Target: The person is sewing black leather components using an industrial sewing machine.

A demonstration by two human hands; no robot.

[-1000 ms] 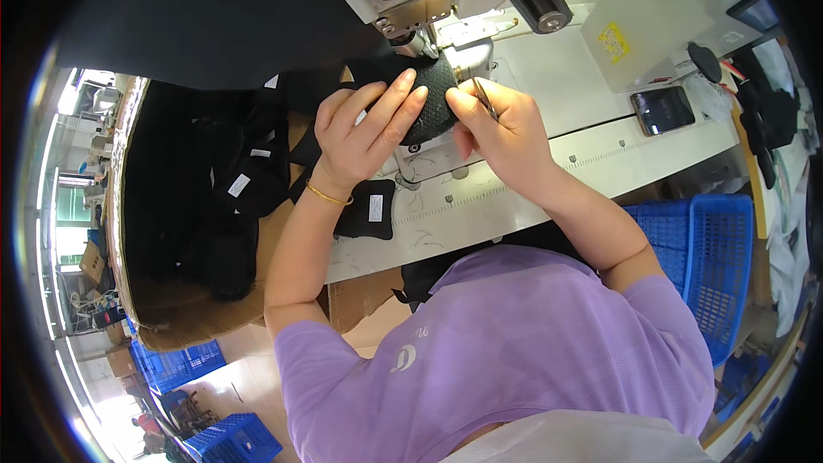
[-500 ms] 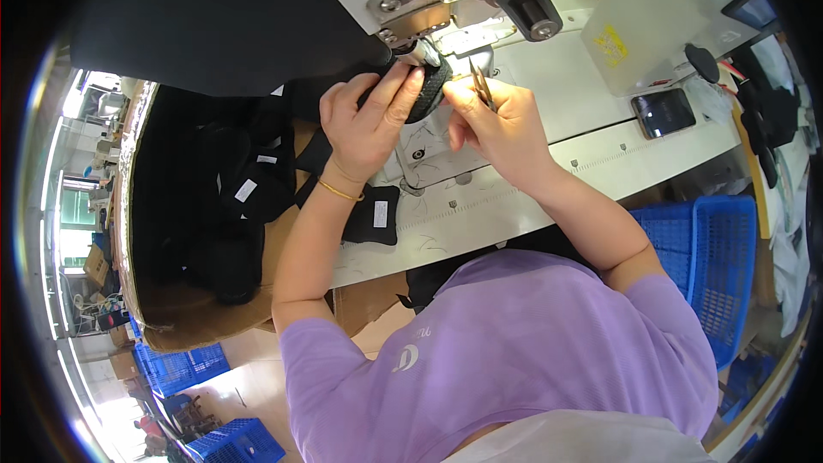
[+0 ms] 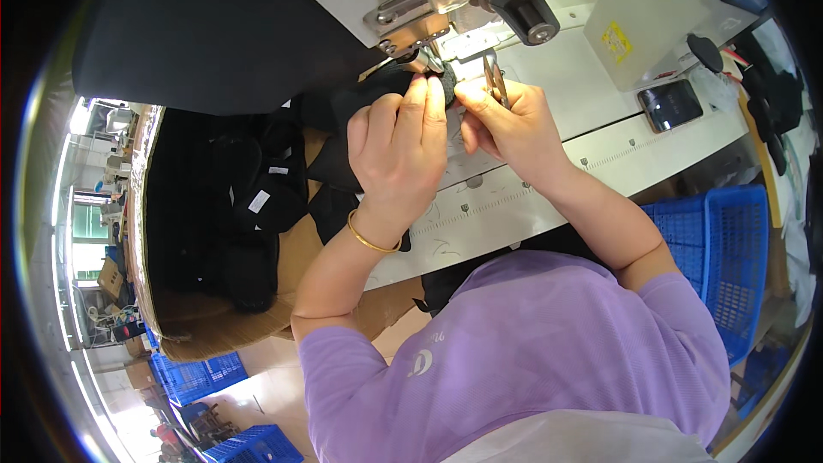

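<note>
My left hand [image 3: 399, 150], a gold bangle at its wrist, presses its fingers together on a black fabric piece [image 3: 449, 84] beneath the sewing machine's head [image 3: 411, 30]. Much of that fabric is hidden behind my fingers and the machine. Just to the right, my right hand [image 3: 513, 124] grips a two-pronged metal tool [image 3: 495, 75], its prongs pointing up and away; tweezers or thread snips, I cannot tell which. The right thumb and forefinger are pinched close to the fabric's edge, and whether they touch it is unclear.
A cardboard box [image 3: 206, 345] of black fabric pieces [image 3: 257, 163] with white labels stands at the left. On the white machine bed [image 3: 557, 77], a phone [image 3: 669, 106] lies to the right. Blue crates [image 3: 720, 266] stand at the lower right and lower left.
My left hand has shifted right, and its fingers now point straighter ahead, closer to my right hand. The pronged tool has turned more upright. Less of the fabric shows between my hands.
</note>
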